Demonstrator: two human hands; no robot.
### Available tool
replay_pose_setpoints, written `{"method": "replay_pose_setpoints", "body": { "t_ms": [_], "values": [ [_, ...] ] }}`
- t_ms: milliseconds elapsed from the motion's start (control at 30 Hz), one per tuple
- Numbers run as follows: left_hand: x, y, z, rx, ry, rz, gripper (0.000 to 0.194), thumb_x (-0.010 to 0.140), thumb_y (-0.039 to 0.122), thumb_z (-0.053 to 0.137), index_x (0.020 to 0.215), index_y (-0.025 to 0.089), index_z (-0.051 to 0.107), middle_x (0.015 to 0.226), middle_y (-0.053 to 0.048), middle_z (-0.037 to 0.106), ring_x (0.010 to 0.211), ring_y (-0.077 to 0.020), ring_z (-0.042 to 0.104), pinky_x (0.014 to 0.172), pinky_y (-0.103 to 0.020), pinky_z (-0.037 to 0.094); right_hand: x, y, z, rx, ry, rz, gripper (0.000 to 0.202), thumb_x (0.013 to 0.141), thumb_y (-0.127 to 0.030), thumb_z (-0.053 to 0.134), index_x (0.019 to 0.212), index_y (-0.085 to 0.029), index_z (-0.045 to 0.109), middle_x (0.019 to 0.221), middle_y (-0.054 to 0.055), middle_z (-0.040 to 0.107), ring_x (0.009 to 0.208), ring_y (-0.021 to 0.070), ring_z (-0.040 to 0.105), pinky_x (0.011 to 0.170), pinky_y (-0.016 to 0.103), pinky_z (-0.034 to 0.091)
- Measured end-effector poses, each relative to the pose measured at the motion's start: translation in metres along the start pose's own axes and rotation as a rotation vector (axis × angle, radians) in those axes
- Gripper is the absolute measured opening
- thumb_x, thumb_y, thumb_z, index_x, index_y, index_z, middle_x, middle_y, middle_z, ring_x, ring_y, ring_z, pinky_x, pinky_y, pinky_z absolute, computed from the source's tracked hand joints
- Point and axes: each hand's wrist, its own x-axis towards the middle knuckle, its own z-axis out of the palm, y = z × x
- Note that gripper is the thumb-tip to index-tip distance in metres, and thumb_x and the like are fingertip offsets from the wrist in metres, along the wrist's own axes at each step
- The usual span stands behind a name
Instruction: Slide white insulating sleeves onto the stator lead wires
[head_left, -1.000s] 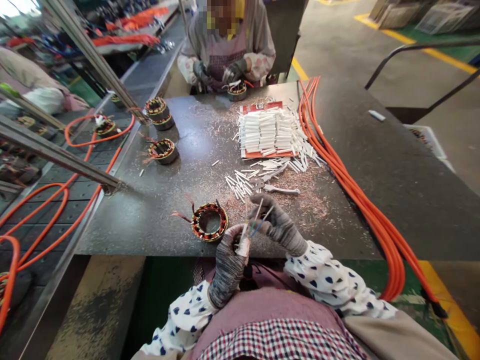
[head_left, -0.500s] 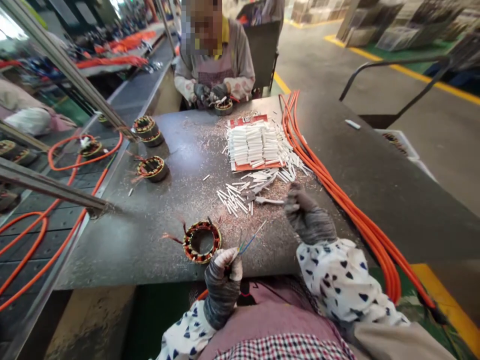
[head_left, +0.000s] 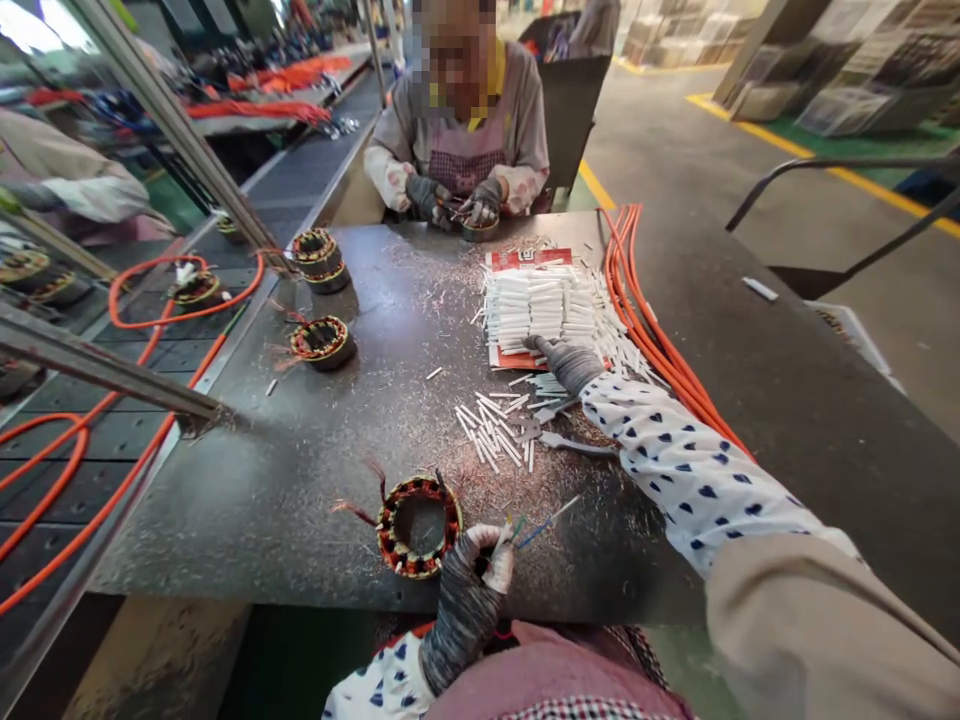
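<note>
My left hand (head_left: pixel 480 575), in a grey glove with pale fingertips, pinches a few thin wires (head_left: pixel 534 530), blue and yellow-green, with stripped ends. Just left of it lies a ring-shaped motor stator (head_left: pixel 385 530) with copper windings and loose leads. My right hand (head_left: pixel 568 362) reaches forward, fingers stretched onto the near edge of a stack of white sleeves (head_left: pixel 536 300). Under that forearm lie pliers (head_left: pixel 574 443), their jaws among loose white sleeves (head_left: pixel 480 430).
More stators (head_left: pixel 324 342) stand at the table's left. Orange cables (head_left: pixel 652 335) run along the right side. Copper scraps litter the metal tabletop (head_left: pixel 285 480). Across the table, a co-worker's gloved hands (head_left: pixel 457 205) work on another stator. A metal post (head_left: pixel 195 130) rises at left.
My right hand has moved from beside the pliers' handles forward to the stack of white sleeves. My left hand still pinches the wires. The view has shifted slightly.
</note>
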Motion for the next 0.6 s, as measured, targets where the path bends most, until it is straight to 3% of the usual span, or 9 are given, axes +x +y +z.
{"method": "replay_pose_setpoints", "body": {
  "t_ms": [133, 300, 467, 600],
  "values": [
    [0.0010, -0.0003, 0.0006, 0.009, -0.029, 0.008, 0.041, 0.088, 0.058, 0.068, 0.077, 0.019, 0.078, 0.072, -0.009, 0.077, 0.063, -0.0219, 0.068, 0.062, -0.032, 0.055, 0.0006, 0.0031, 0.0045, 0.004, 0.026, 0.055, 0.049, 0.098, 0.000, 0.043, 0.143, -0.012, 0.060, 0.129, 0.023, 0.072, 0.119, 0.0301, 0.070, 0.110, 0.046, 0.049],
    [0.0010, -0.0032, 0.0004, -0.001, -0.053, 0.014, 0.032, 0.090, 0.048, 0.068, 0.078, 0.020, 0.078, 0.071, -0.007, 0.076, 0.064, -0.0205, 0.068, 0.065, -0.031, 0.055, 0.0042, 0.0073, 0.0073, 0.006, -0.016, 0.018, 0.061, 0.092, 0.005, 0.044, 0.148, -0.017, 0.056, 0.142, 0.019, 0.066, 0.126, 0.0264, 0.066, 0.113, 0.041, 0.048],
    [-0.0024, -0.0049, 0.0014, -0.026, -0.031, 0.018, 0.026, 0.090, 0.043, 0.068, 0.084, 0.020, 0.079, 0.077, -0.006, 0.078, 0.070, -0.0203, 0.070, 0.069, -0.031, 0.056, 0.0037, 0.0029, 0.0073, -0.015, -0.013, 0.015, 0.057, 0.090, 0.006, 0.050, 0.144, -0.009, 0.057, 0.140, 0.026, 0.066, 0.133, 0.0305, 0.062, 0.120, 0.051, 0.041],
    [-0.0033, -0.0036, 0.0022, -0.043, -0.006, 0.020, 0.031, 0.090, 0.047, 0.068, 0.080, 0.019, 0.079, 0.072, -0.007, 0.076, 0.066, -0.0203, 0.068, 0.065, -0.031, 0.055, 0.0071, 0.0030, 0.0036, -0.056, -0.065, 0.002, 0.055, 0.091, 0.002, 0.049, 0.143, -0.011, 0.059, 0.146, 0.024, 0.063, 0.132, 0.0323, 0.063, 0.117, 0.049, 0.046]
  ]
}}
